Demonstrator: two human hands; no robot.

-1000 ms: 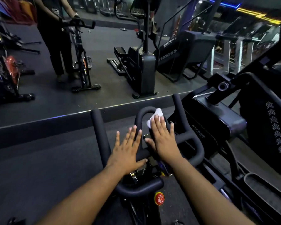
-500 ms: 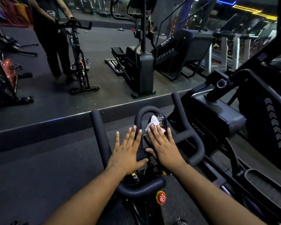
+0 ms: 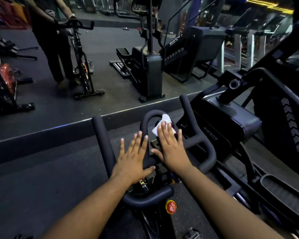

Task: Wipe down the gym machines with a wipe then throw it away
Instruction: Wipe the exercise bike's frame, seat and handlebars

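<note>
Since the frame half a second ago, the right hand (image 3: 172, 149) has slid the wipe (image 3: 163, 124) forward again, up toward the top of the small centre loop of the handlebars (image 3: 102, 135), while the left hand has stayed put. At far left a red bike (image 3: 6, 80) stands cut off by the frame edge, and beside it a mirror shows a standing person (image 3: 53, 40), head out of view, holding a second bike (image 3: 84, 66); further right in the reflection are a dark stepper (image 3: 150, 73) and a stair machine (image 3: 193, 49), with blurred shapes behind too dim to name. One wipe and two hands are in view. The left hand (image 3: 133, 159) lies flat with straight, spread fingers on the left side of the centre loop. The right hand, fingers straight and together, presses the white wipe flat against the console inside that loop; the wipe is crumpled, its long axis running away from the person, mostly hidden under the fingers. A red round knob (image 3: 170, 207) sits below the bars. Another black machine (image 3: 231, 128) fills the right side, partly cut off.
</note>
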